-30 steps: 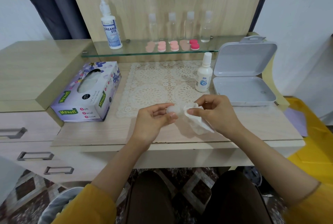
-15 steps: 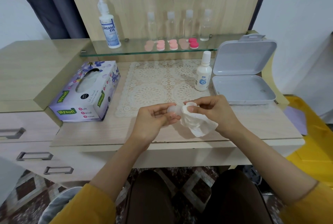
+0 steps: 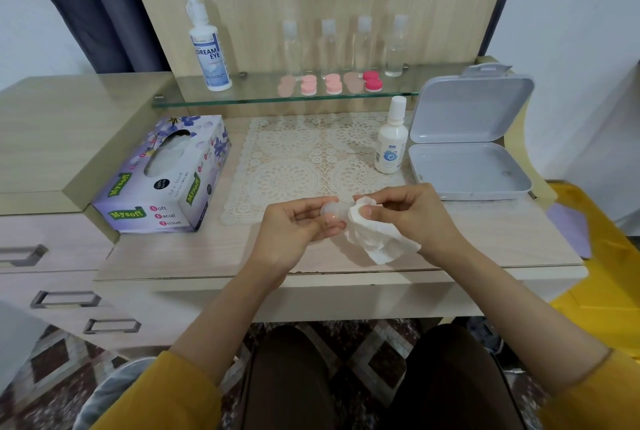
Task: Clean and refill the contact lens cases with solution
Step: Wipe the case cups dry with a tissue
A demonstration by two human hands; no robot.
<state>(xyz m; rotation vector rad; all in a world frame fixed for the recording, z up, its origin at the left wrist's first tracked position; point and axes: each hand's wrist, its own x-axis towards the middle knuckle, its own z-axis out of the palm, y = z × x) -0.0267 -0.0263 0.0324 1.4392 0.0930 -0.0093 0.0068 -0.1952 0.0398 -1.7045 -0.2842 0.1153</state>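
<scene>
Head view, left hand point(image 3: 294, 228) grips clear lens case point(image 3: 333, 210), right hand point(image 3: 408, 211) presses tissue point(image 3: 377, 239)

Mustard-yellow sleeves point(image 3: 588, 391) pushed up past mid-forearm, lower frame corners. Dark brown trousers point(image 3: 446, 381) over both legs, bottom centre. Bare hands, no rings visible.

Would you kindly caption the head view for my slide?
Left hand holds a clear lens case while right hand wipes it with tissue.
</scene>
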